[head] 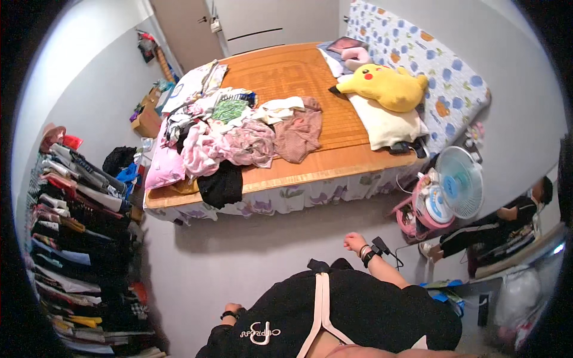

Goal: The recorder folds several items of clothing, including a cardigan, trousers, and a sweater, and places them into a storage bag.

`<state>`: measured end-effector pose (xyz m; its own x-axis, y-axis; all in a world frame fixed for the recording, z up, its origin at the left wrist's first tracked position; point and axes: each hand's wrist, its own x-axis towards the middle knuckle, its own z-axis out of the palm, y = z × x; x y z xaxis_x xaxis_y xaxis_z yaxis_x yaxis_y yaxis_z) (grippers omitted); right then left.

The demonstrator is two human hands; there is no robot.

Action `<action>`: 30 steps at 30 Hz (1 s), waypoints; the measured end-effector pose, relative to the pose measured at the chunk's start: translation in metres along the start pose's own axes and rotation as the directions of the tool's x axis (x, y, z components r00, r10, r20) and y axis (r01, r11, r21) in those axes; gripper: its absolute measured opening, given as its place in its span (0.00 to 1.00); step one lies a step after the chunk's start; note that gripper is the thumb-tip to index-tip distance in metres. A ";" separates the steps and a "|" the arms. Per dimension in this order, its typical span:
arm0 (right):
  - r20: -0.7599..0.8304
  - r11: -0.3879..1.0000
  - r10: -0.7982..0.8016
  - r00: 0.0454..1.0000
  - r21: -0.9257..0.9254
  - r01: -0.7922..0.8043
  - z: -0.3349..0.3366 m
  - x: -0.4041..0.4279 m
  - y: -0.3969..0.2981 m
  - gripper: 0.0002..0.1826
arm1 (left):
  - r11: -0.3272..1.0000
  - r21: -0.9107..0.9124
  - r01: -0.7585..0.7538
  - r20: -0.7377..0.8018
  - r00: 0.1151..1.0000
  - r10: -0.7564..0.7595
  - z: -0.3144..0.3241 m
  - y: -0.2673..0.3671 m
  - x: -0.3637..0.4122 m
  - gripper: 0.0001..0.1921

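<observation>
My left hand [233,308], with a dark band at the wrist, hangs low beside my black top; its fingers are too small to read. Further forward, my right hand [355,242] is over the floor with loosely bent fingers and nothing visible in it. That wrist bears a black watch [371,256] and bracelets. A black plug with a cord [381,245] shows just beyond the watch. Ahead stands a bed with a woven mat [286,71]. Heaped clothes [246,138] lie on its left part, a brown knitted garment [299,134] at the heap's right side, and black cloth [220,184] hangs over the near edge.
A yellow plush toy [389,87] lies on a pale pillow [380,123] at the bed's right end. An electric fan [459,182] stands by a pink cart [418,215]. Hanging clothes [85,232] line the left side. A mirror [515,223] at right reflects a person.
</observation>
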<state>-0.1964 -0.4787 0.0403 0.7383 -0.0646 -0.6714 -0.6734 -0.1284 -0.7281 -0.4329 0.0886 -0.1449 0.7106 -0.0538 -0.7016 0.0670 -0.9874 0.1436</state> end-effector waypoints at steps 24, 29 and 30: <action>0.099 0.932 0.129 0.987 -0.353 -0.086 -0.022 0.346 -0.226 0.09 | 0.205 -0.977 0.059 -0.020 0.932 -0.363 -0.380 0.214 0.172 0.08; 0.165 0.991 0.036 0.986 -0.136 -0.013 0.033 0.404 -0.296 0.07 | 0.402 -0.904 0.148 0.011 0.946 -0.324 -0.379 0.211 0.175 0.08; 0.192 0.981 -0.003 0.981 -0.189 0.040 0.039 0.415 -0.308 0.06 | 0.400 -0.892 0.210 0.066 0.937 -0.344 -0.387 0.213 0.172 0.08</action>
<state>0.3155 -0.4271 -0.0198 0.7188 0.1270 -0.6835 -0.6239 -0.3158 -0.7148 -0.0253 -0.0730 0.0358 0.5959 0.2794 -0.7529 0.8010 -0.2728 0.5328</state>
